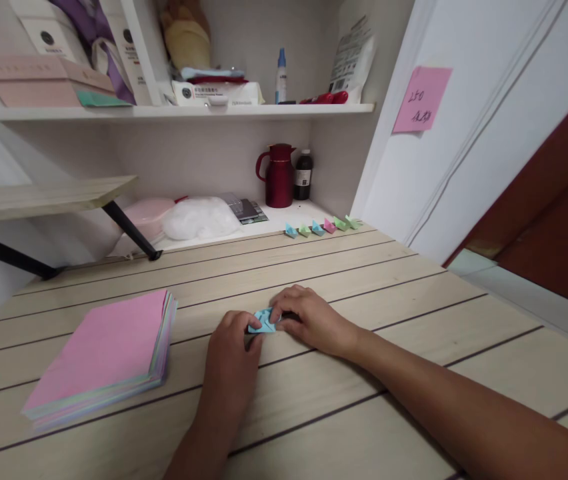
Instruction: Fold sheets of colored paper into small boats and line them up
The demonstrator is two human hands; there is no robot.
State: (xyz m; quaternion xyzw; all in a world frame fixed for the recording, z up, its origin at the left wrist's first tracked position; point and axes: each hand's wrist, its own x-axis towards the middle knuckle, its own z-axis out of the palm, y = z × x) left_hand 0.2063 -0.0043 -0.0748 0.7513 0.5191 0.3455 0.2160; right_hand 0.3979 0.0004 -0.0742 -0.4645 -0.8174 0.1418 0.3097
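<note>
A small piece of folded blue paper [265, 321] lies at the middle of the slatted wooden table, between my two hands. My left hand [233, 340] grips its left end with thumb and fingers. On the other side, my right hand [309, 319] has its fingers curled over the paper's right end, with the thumb underneath or beside it. The fingers hide part of the folds. To the left sits a thick stack of coloured paper sheets [109, 340], a pink sheet on top.
Several small folded paper boats [317, 229] stand in a row along the table's back edge. Behind are a red jug [279, 177], a dark bottle [303, 175] and a white fluffy bag [199, 219]. A small raised wooden shelf [49, 198] stands at the back left.
</note>
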